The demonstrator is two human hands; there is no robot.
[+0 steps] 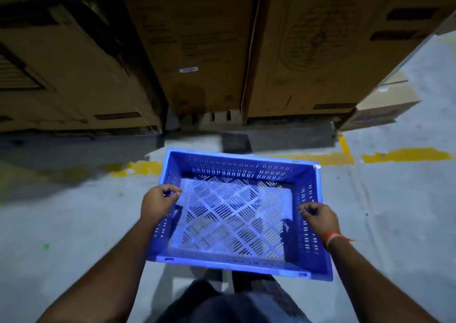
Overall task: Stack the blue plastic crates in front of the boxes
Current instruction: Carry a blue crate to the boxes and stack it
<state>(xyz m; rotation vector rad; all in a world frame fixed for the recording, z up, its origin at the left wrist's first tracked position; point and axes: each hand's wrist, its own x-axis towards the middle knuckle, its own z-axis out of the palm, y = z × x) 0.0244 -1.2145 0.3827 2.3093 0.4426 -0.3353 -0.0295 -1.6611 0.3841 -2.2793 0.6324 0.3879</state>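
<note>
A blue plastic crate (246,164) with slotted walls and a lattice floor hangs in front of me above the concrete floor. My left hand (158,204) grips its left rim with curled fingers. My right hand (318,217) grips the right rim; an orange thread band sits on that wrist. The crate is empty and tilts slightly, its far side toward the tall cardboard boxes (202,51). No other blue crate is visible.
Large cardboard boxes (308,51) form a wall across the top of the view, standing on a pallet (219,117). A smaller box (385,105) lies at the right. A worn yellow line (404,154) crosses the grey floor (61,211). My legs show below the crate.
</note>
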